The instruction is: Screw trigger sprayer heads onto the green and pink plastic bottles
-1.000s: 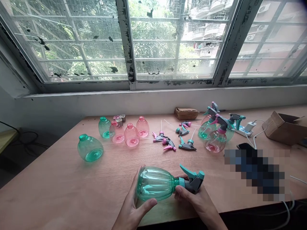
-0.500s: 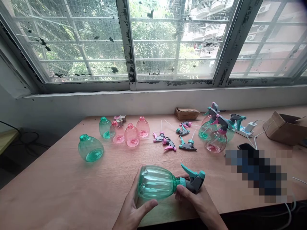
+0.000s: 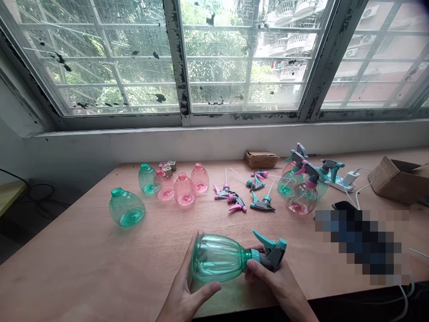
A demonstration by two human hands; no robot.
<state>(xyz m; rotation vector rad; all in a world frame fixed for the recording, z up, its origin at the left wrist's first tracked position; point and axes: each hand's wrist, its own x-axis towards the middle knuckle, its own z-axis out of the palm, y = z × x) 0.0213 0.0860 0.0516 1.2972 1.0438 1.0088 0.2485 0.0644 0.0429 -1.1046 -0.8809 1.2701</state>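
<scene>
A clear green spray bottle (image 3: 217, 258) lies on its side in the air above the table's front part, its base to the left. My left hand (image 3: 192, 284) cups the base end, thumb below and fingers behind. At the neck, my right hand (image 3: 268, 275) grips the teal collar and the grey trigger head (image 3: 272, 255), whose teal lever points up. The fingers behind the bottle are partly hidden. Beyond my hands, several loose pink-grey and teal-grey trigger heads (image 3: 263, 203) lie with their thin tubes.
Headless bottles, green (image 3: 127, 209) and pink (image 3: 184, 191), stand at the left. Several bottles with heads (image 3: 302, 197) stand at the right. Behind are a brown box (image 3: 261, 159), a charger (image 3: 350, 177), a phone and an open carton (image 3: 397, 181). The table (image 3: 83, 268) ends in front.
The green bottle's body has turned slightly about its long axis, and its ribs catch the light differently. Both hands stay in nearly the same place.
</scene>
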